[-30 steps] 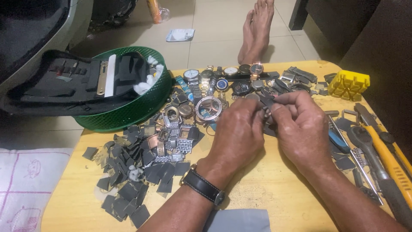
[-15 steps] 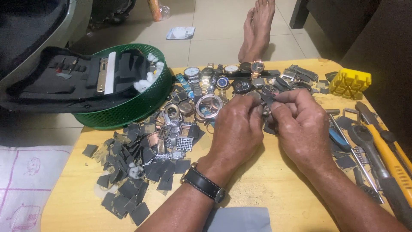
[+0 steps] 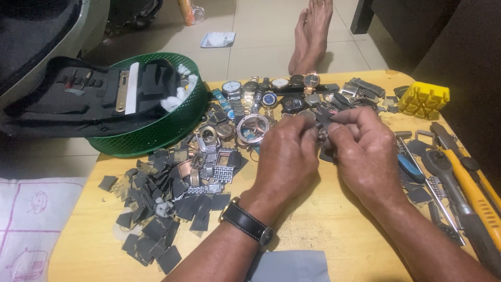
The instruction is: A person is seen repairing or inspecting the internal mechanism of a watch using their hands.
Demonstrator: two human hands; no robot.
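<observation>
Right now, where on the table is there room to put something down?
Bare wood shows between the two forearms, near the grey cloth. Another bare strip runs along the near left edge, below the dark square scraps. The far side by the watches and the right-side tools is crowded.

Two bare hands, the left hand [image 3: 286, 156] and the right hand [image 3: 365, 151], meet over one round wooden desk [image 3: 323, 235]. One green plastic mesh basket [image 3: 156, 130] stands at the desk's far left edge. One yellow plastic block [image 3: 424, 99] sits at the desk's far right. Beyond the hands lies a row of about six round-faced wristwatches [image 3: 282, 86]. The dark grey square pieces [image 3: 156, 209] on the desk's left are too many to count. One black wristwatch [image 3: 249, 223] is on the left wrist.
</observation>
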